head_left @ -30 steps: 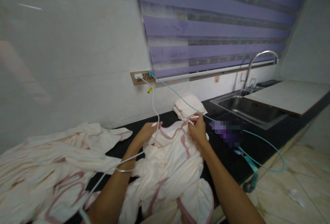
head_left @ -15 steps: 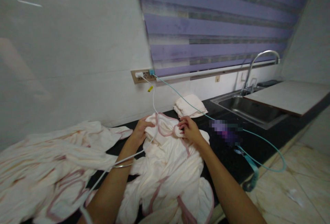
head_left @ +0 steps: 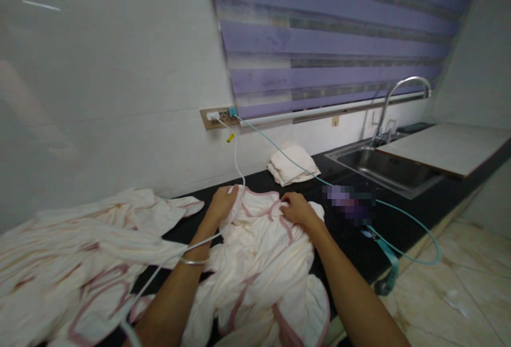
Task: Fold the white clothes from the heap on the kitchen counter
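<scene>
I see a black table [head_left: 403,230] running along the white wall, with a steel sink [head_left: 383,168] set into its right end. A pale garment with pink trim [head_left: 263,251] lies bunched on the middle of it, and a larger heap of the same cloth [head_left: 80,251] spreads over the left part. A small folded cloth [head_left: 293,165] sits against the wall near the sink. A white cable [head_left: 187,246] and a teal cable [head_left: 403,218] trail across the top, the teal one looping over the front edge.

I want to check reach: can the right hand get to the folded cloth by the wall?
Probably yes. The right hand grips the garment, and only bare counter and a thin green cable separate it from the folded cloth.
</scene>
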Available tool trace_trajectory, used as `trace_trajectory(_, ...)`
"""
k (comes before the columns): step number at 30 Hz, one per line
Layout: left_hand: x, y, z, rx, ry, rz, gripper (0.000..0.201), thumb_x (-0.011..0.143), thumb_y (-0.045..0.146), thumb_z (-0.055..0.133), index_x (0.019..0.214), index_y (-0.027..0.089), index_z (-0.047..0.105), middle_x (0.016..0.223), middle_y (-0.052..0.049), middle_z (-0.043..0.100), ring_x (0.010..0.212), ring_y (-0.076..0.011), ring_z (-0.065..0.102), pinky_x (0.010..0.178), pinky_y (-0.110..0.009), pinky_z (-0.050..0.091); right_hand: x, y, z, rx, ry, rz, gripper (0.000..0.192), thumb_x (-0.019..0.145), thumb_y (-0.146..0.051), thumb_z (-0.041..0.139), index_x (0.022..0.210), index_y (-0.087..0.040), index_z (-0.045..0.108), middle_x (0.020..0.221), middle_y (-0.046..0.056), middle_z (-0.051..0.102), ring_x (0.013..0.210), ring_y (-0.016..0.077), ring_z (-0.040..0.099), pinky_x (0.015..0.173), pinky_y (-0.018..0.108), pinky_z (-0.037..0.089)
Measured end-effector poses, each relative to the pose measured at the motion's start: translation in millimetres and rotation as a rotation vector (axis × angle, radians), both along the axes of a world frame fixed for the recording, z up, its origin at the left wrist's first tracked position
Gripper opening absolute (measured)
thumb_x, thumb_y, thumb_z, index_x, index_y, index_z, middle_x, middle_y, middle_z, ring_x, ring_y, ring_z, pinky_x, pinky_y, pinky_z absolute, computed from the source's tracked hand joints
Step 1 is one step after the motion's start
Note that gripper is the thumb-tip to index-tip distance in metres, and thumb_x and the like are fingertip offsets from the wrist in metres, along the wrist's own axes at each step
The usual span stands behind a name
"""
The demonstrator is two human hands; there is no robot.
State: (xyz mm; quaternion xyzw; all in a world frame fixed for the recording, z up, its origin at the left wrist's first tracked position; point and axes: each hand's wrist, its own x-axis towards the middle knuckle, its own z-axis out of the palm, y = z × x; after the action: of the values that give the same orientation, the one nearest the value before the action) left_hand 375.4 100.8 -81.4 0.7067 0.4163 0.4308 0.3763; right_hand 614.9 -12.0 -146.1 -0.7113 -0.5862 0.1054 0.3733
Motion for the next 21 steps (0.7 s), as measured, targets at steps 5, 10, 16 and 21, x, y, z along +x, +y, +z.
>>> trace_trajectory(5, -3, 13, -8.0, 0.096, 0.021, 0.117, 0.029, 0.097, 0.043, 0.061, 0.101, 0.016, 0.067, 0.102, -0.007, 0.069, 0.094, -0.0201, 0.065, 0.091, -0.041, 0.054, 5, 4, 8.8, 0.229, 0.142, -0.04, 0.025, 0.08, -0.012, 0.054, 0.095, -0.021, 0.073, 0.097, 0.005, 0.076, 0.092, 0.0197, 0.067, 0.086, 0.029, 0.049)
trace_trajectory(10, -5, 22, -6.8, 0.18, -0.057, 0.223, 0.031, 0.097, 0.042, 0.047, 0.088, 0.019, 0.066, 0.091, -0.008, 0.068, 0.094, -0.0267, 0.061, 0.097, -0.044, 0.047, 14, 1, 13.2, 0.437, 0.265, -0.294, 0.027, 0.085, -0.017, 0.046, 0.096, -0.019, 0.071, 0.094, 0.009, 0.074, 0.092, 0.0225, 0.066, 0.087, 0.032, 0.048)
trace_trajectory(16, -4, 18, -0.6, 0.142, -0.261, 0.25, 0.038, 0.087, 0.056, 0.053, 0.082, 0.02, 0.061, 0.077, -0.003, 0.062, 0.078, -0.0214, 0.059, 0.08, -0.035, 0.051, 27, 2, 13.8, 0.425, 0.357, -0.459, 0.033, 0.094, -0.033, 0.041, 0.1, -0.017, 0.069, 0.096, 0.011, 0.074, 0.091, 0.0238, 0.066, 0.085, 0.033, 0.048)
trace_trajectory(21, -8, 17, 3.4, -0.026, -0.409, 0.176, 0.047, 0.073, 0.065, 0.06, 0.082, 0.019, 0.056, 0.07, 0.0, 0.06, 0.066, -0.0168, 0.057, 0.067, -0.032, 0.051, 23, 5, 7.4, 0.183, 0.333, -0.178, 0.036, 0.087, -0.05, 0.062, 0.084, -0.016, 0.074, 0.08, 0.009, 0.074, 0.078, 0.0235, 0.068, 0.075, 0.032, 0.05)
